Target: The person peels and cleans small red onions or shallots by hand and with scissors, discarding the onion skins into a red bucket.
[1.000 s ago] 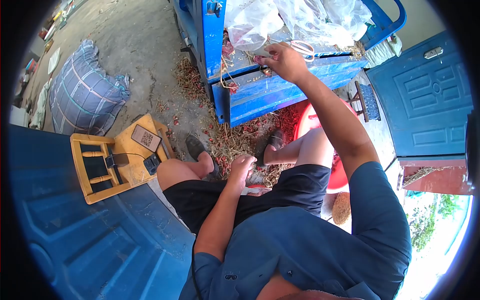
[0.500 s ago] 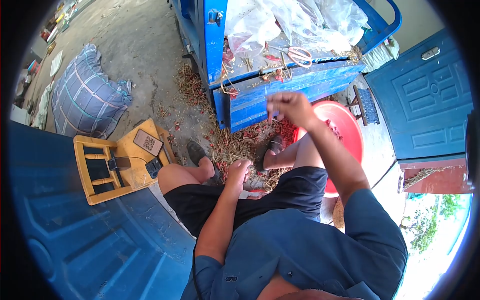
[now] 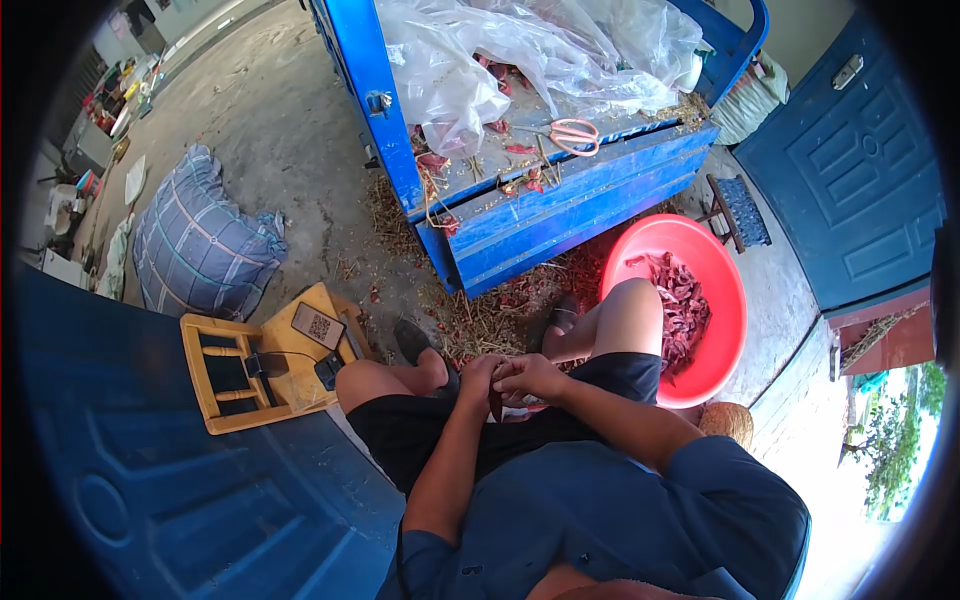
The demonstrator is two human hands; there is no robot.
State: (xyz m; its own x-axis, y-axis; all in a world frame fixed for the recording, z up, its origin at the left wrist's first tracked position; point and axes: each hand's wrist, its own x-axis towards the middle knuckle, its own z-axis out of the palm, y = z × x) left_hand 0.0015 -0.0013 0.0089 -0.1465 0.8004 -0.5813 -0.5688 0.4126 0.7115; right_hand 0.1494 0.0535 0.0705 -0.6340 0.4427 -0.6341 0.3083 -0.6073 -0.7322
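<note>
Down between the knees, the chilli (image 3: pixel 497 402) hangs where both hands meet — left hand (image 3: pixel 478 375) and right hand (image 3: pixel 530 376) curled closed on it. Beside the right leg, a red basin (image 3: pixel 728 340) holds chilli pieces (image 3: pixel 680 300) — scissors (image 3: pixel 572 134) lie on the blue cart (image 3: pixel 560 205).

The left hand (image 3: pixel 480 375) and right hand (image 3: pixel 535 378) meet over the lap. From there, the blue metal cart bed (image 3: pixel 560 215) stands at twelve o'clock, with pink-handled scissors (image 3: pixel 573 135) on it. A round red plastic basin (image 3: pixel 720 290) sits at two o'clock, a low wooden stool (image 3: pixel 225 400) at nine, and a checked cloth sack (image 3: pixel 200 250) at ten, behind the stool.
</note>
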